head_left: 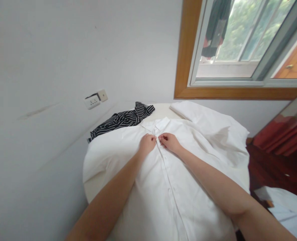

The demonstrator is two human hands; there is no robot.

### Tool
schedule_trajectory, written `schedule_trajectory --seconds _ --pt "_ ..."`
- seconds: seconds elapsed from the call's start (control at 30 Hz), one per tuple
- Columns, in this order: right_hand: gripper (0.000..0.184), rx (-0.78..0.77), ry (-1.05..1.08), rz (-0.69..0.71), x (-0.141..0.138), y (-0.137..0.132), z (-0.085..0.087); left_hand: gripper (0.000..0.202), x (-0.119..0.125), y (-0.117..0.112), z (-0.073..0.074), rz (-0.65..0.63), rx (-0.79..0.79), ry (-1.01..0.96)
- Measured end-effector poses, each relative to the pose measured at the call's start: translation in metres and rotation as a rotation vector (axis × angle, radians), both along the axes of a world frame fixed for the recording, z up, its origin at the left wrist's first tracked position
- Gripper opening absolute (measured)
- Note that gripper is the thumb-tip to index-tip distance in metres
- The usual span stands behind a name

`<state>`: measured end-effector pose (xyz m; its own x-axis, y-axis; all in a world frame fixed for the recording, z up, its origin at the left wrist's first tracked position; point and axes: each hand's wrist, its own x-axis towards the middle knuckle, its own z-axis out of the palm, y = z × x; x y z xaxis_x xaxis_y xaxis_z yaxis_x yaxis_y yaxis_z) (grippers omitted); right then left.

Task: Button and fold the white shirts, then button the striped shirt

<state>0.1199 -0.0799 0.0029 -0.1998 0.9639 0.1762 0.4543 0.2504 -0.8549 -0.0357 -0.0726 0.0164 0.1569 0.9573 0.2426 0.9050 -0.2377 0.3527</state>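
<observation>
White collared button-up shirt (152, 190) lay under left hand (147, 144) and right hand (170, 142), fingers curled, couldn't tell if clamped. Placket (168, 182) started between fingertips, 2 hands equally near; long axis ran back toward person.

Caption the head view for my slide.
Left hand and right hand close together at a white collared cloth shirt beside crumpled white-striped black fabric.

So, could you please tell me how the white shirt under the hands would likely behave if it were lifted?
The white shirt would probably sag, as it spreads over the table in soft wrinkles. It is likely light for its spread, since the cloth looks thin. The collar may keep its shape better, its points looking crisper.
</observation>
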Motion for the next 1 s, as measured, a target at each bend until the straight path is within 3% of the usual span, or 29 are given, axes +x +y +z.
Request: schedule_trajectory --seconds 0.1,0.2,0.43,0.63,1.0 --pt "0.026 0.024 -0.1 -0.027 -0.001 -0.001 0.005 0.027 0.0 0.002 0.0 0.001 -0.003 -0.031" --pt "0.036 0.092 -0.334 -0.064 -0.006 -0.004 0.014 0.027 0.0 0.002 -0.002 0.007 0.0 -0.053" --pt "0.031 0.149 -0.728 -0.067 -0.018 -0.008 0.028 0.028 0.003 -0.002 -0.003 0.04 0.026 -0.012" --pt "0.031 0.161 -0.778 -0.064 -0.019 -0.007 0.025 0.028 0.001 0.0 -0.003 0.024 0.019 -0.008" --pt "0.031 0.093 -0.673 -0.086 -0.014 0.001 0.025 0.03 0.001 -0.01 0.006 -0.003 0.036 0.112"
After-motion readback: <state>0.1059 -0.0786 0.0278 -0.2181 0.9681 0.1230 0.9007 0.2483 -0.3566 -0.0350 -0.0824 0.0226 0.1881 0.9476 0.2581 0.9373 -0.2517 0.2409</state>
